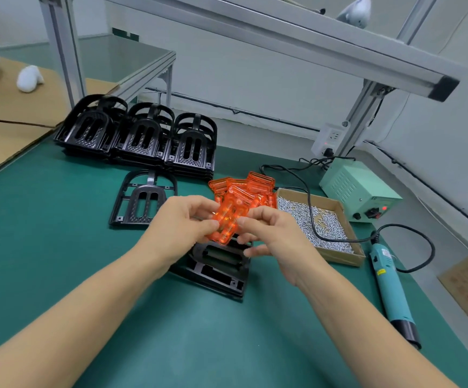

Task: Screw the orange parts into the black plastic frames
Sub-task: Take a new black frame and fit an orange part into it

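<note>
Above the green mat [59,219], seen from the head camera, the left hand [184,219] and the right hand [266,231] each pinch one edge of an orange part [228,219], fingers curled round it, lifted clear over a black frame [216,264] lying just below. More orange parts [255,183] sit heaped behind, stacked frames [140,135] farther back, one single frame [143,197] between. A box of screws [319,222] and the electric screwdriver [392,289] lie to the right. Seated crooked, the part's holes would likely miss the frame's bosses and screws could cross-thread.
</note>
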